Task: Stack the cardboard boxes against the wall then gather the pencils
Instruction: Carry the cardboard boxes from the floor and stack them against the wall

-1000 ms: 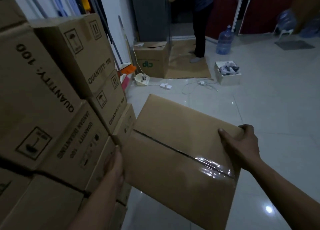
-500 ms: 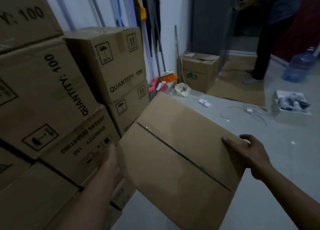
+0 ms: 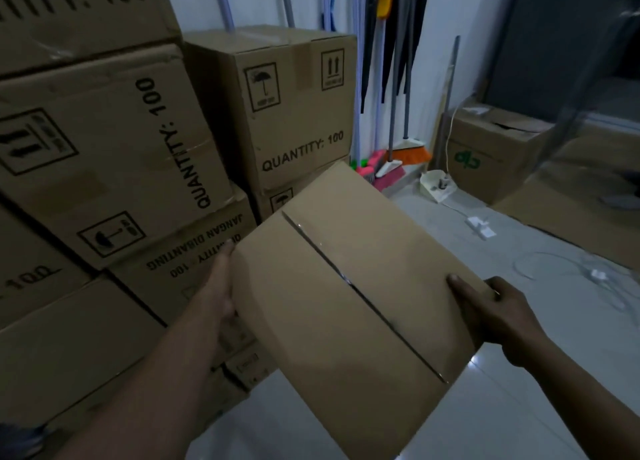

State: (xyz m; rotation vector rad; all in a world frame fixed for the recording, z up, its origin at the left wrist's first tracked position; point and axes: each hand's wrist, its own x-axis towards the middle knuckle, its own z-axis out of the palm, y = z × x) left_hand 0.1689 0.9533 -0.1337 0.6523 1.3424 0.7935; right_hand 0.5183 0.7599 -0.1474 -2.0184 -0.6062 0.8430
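the box (image 3: 346, 286) is now closer to the stack (image 3: 277, 113) than a second ago, held in the air, left hand (image 3: 221, 286) flat against its side, right hand (image 3: 498, 310) gripping its edge. stacking looks imminent.

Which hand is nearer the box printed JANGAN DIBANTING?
Left. The left hand presses the carried box's side just in front of the JANGAN DIBANTING box; the right hand grips the opposite side.
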